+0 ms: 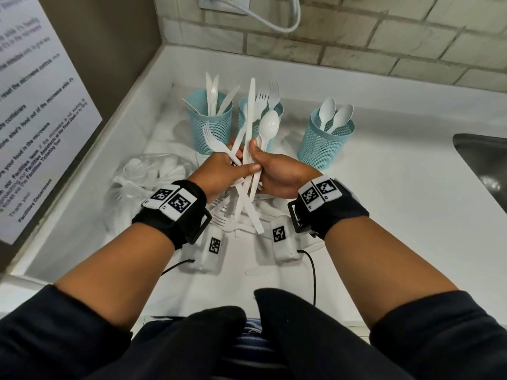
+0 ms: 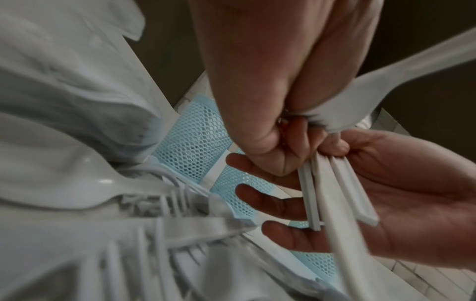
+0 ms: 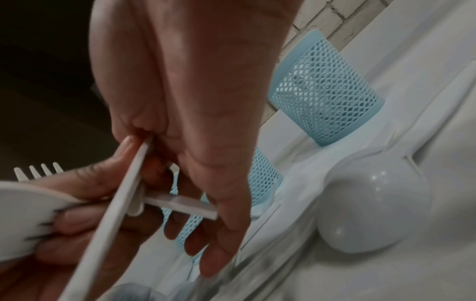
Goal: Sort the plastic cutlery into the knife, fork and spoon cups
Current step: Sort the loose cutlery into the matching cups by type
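Note:
Three blue mesh cups stand in a row: the knife cup (image 1: pixel 210 127) on the left, the fork cup (image 1: pixel 244 111) in the middle, the spoon cup (image 1: pixel 325 144) on the right. In front of them both hands meet on a bunch of white cutlery. My left hand (image 1: pixel 227 167) grips the bunch, with a fork (image 1: pixel 212 138) and a spoon (image 1: pixel 269 124) sticking up. My right hand (image 1: pixel 274 171) pinches the long knife (image 1: pixel 251 111) with its thumb. In the left wrist view the handles (image 2: pixel 335 193) cross my right hand's (image 2: pixel 399 193) palm. In the right wrist view the knife handle (image 3: pixel 115 203) runs out from under my right hand's (image 3: pixel 193 122) thumb.
Loose cutlery (image 1: pixel 247 215) lies on the white counter (image 1: pixel 397 215) under my hands. A clear plastic bag (image 1: pixel 145 176) with more pieces sits at the left. A steel sink (image 1: pixel 482 165) opens at the right. A printed notice (image 1: pixel 33 105) covers the left wall.

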`<control>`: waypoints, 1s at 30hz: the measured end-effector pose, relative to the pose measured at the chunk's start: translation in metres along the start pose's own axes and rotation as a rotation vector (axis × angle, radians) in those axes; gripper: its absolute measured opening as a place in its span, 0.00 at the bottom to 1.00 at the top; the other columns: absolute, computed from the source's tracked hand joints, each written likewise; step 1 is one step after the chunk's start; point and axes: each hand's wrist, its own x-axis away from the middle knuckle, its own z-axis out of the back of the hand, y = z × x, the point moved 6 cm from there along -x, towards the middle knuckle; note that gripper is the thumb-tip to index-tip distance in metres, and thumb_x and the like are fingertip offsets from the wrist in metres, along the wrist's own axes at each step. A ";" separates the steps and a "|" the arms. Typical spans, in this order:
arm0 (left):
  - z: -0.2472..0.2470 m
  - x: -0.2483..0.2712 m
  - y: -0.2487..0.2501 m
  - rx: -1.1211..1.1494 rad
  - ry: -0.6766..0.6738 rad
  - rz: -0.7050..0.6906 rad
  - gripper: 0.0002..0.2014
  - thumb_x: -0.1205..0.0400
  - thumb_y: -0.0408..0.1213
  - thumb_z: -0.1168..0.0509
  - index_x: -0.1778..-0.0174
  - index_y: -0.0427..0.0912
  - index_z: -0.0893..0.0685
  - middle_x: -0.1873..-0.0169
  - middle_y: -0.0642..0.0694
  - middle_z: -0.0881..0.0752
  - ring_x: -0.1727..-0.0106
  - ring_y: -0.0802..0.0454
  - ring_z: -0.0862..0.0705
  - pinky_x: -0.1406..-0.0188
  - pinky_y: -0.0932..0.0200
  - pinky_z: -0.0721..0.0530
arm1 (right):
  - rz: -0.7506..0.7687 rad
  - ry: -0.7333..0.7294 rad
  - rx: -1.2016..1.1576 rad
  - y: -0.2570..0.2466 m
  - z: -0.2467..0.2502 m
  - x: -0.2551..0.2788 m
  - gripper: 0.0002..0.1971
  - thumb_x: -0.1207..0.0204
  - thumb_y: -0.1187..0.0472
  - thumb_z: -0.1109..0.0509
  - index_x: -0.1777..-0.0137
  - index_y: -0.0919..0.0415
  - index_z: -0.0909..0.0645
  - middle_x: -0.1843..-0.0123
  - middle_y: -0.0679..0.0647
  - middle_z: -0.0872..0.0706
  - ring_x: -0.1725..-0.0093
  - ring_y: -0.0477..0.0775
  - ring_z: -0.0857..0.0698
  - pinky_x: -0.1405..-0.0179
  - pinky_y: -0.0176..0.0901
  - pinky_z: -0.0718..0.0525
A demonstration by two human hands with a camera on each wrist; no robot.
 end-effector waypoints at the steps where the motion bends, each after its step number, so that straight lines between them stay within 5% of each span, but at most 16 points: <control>1: -0.001 0.000 0.000 0.000 -0.008 0.002 0.12 0.22 0.26 0.33 0.43 0.32 0.20 0.57 0.44 0.13 0.60 0.57 0.12 0.58 0.64 0.12 | -0.004 0.005 0.010 -0.001 0.001 0.001 0.26 0.17 0.42 0.57 0.31 0.56 0.28 0.38 0.57 0.18 0.41 0.57 0.16 0.38 0.53 0.18; 4: -0.003 0.001 0.003 0.008 -0.038 -0.004 0.11 0.21 0.26 0.34 0.43 0.38 0.20 0.59 0.49 0.13 0.63 0.64 0.12 0.60 0.68 0.13 | -0.016 0.027 0.039 -0.002 0.006 0.002 0.24 0.16 0.44 0.54 0.36 0.56 0.25 0.40 0.59 0.17 0.43 0.57 0.16 0.38 0.52 0.19; 7: -0.003 0.000 0.002 0.036 -0.050 0.014 0.12 0.21 0.25 0.35 0.43 0.40 0.20 0.55 0.46 0.13 0.56 0.57 0.12 0.51 0.62 0.13 | -0.007 0.098 0.046 -0.005 0.016 0.002 0.24 0.16 0.42 0.53 0.36 0.56 0.22 0.38 0.59 0.16 0.41 0.57 0.16 0.37 0.52 0.20; 11: 0.001 -0.001 -0.002 0.004 -0.006 0.036 0.13 0.21 0.28 0.34 0.40 0.35 0.18 0.55 0.46 0.13 0.58 0.56 0.13 0.52 0.59 0.13 | 0.034 0.279 0.078 -0.014 0.034 0.005 0.21 0.16 0.45 0.45 0.39 0.60 0.21 0.41 0.58 0.13 0.43 0.55 0.15 0.38 0.50 0.18; 15: 0.006 -0.003 -0.004 -0.004 0.025 0.049 0.13 0.22 0.29 0.32 0.41 0.37 0.17 0.51 0.43 0.12 0.55 0.54 0.12 0.48 0.56 0.13 | 0.123 0.400 0.174 -0.028 0.042 0.013 0.10 0.20 0.54 0.34 0.47 0.59 0.18 0.56 0.51 0.13 0.59 0.47 0.16 0.59 0.35 0.19; 20: 0.007 -0.003 -0.002 0.025 0.021 0.059 0.15 0.21 0.30 0.33 0.38 0.33 0.19 0.52 0.43 0.12 0.56 0.55 0.12 0.52 0.60 0.13 | 0.152 0.419 0.128 -0.033 0.043 0.015 0.08 0.23 0.55 0.30 0.55 0.60 0.17 0.68 0.48 0.16 0.70 0.44 0.22 0.73 0.31 0.23; 23: 0.007 -0.003 0.001 0.026 0.045 0.048 0.12 0.20 0.29 0.34 0.41 0.35 0.18 0.52 0.42 0.13 0.51 0.47 0.13 0.46 0.50 0.15 | 0.045 0.403 0.303 -0.038 0.038 0.018 0.16 0.24 0.45 0.32 0.50 0.60 0.20 0.67 0.49 0.19 0.69 0.44 0.21 0.73 0.31 0.21; 27: 0.010 -0.005 0.004 -0.060 0.117 0.007 0.11 0.21 0.34 0.32 0.44 0.34 0.17 0.59 0.45 0.12 0.60 0.57 0.13 0.58 0.61 0.17 | -0.295 0.246 0.598 -0.037 0.022 0.027 0.26 0.26 0.36 0.38 0.50 0.63 0.25 0.68 0.53 0.23 0.72 0.48 0.19 0.73 0.37 0.17; 30: 0.014 -0.006 0.003 -0.050 0.144 0.012 0.15 0.23 0.36 0.31 0.43 0.33 0.17 0.50 0.37 0.11 0.47 0.43 0.12 0.41 0.44 0.16 | -0.348 0.081 0.704 -0.035 0.007 0.029 0.24 0.25 0.40 0.36 0.53 0.64 0.22 0.68 0.57 0.15 0.72 0.50 0.14 0.72 0.37 0.14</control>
